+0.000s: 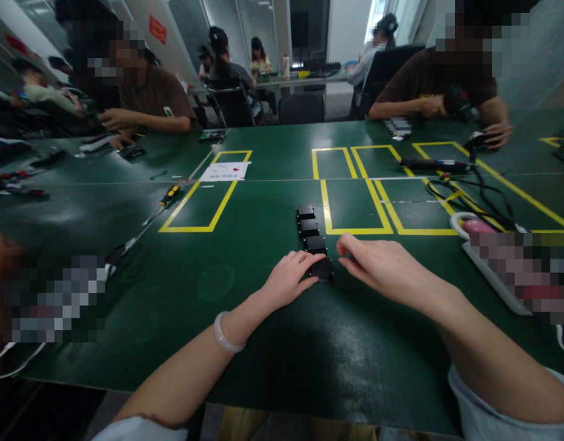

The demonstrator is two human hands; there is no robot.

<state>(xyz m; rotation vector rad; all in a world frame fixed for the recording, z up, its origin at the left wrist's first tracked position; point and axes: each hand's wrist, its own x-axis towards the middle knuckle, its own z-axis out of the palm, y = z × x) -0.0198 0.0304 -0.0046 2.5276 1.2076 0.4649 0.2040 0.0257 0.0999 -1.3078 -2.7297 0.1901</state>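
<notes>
Four small black blocks (313, 242) lie touching in a row on the green table (245, 245).

A screwdriver (165, 201) and paper sheet (225, 171) lie on the green table (263, 343).

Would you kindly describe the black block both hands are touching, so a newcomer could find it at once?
On the green table, just left of the yellow taped rectangles, four small black blocks lie in a line. The one meant is nearest the person, with the left hand and right hand on either side of it.
</notes>
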